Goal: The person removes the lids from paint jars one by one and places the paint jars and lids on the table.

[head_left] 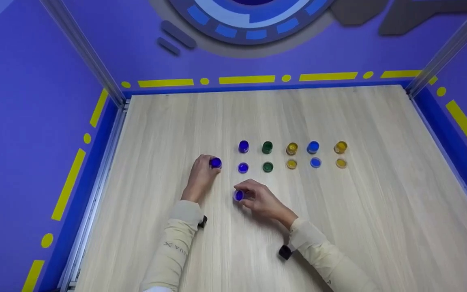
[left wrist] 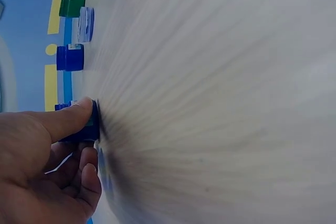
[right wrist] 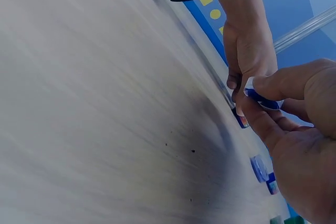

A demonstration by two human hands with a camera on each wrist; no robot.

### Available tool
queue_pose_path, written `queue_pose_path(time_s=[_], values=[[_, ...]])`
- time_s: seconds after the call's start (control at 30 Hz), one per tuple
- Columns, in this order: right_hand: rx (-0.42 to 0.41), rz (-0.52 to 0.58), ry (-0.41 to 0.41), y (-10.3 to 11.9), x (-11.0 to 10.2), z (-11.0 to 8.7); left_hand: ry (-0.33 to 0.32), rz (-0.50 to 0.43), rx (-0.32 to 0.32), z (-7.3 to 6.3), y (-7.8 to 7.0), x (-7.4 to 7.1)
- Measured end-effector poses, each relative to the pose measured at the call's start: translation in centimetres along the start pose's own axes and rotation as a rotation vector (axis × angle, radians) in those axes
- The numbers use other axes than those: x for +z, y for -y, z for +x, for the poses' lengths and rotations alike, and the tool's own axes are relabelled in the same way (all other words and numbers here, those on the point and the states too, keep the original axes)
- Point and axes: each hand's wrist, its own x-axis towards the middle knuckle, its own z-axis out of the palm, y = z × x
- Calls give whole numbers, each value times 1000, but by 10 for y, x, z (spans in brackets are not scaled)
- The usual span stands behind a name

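Between thumb and fingers, my left hand (head_left: pixel 202 175) grips a small open jar of purple paint (head_left: pixel 216 163), which looks blue in the left wrist view and stands upright on the table. My right hand (head_left: pixel 264 199) pinches a clear-rimmed lid (head_left: pixel 238 195) with purple paint on its inner face. In the right wrist view that lid (right wrist: pixel 262 99) is tilted between thumb and fingertips, held above the tabletop. To the right of the left hand's jar is another purple jar (head_left: pixel 243 147), with a purple-stained lid (head_left: pixel 243 167) lying in front of it.
Further right stand a green jar (head_left: pixel 267 147), a yellow jar (head_left: pixel 292 149), a blue jar (head_left: pixel 313 147) and a darker yellow jar (head_left: pixel 341 147). Each has its lid in front, such as the green lid (head_left: pixel 268 166). Blue walls (head_left: pixel 108 61) enclose the wooden table (head_left: pixel 379 202).
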Motion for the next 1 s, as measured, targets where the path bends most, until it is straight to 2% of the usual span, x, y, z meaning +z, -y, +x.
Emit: queue_pose_path(time_s=[0.23, 0.43, 0.67, 0.87, 1.0], values=[[43, 1, -30, 4, 5, 9, -28, -40, 19, 9, 2, -2], [118, -33, -83, 7, 10, 19, -17, -44, -18, 16, 2, -4], [69, -64, -109, 8, 16, 31, -10, -34, -33, 23, 4, -4], [77, -89, -128, 8, 22, 44, -1, -7, -46, 32, 5, -5], [92, -117, -176, 7, 28, 53, 6, -8, -49, 38, 5, -6]])
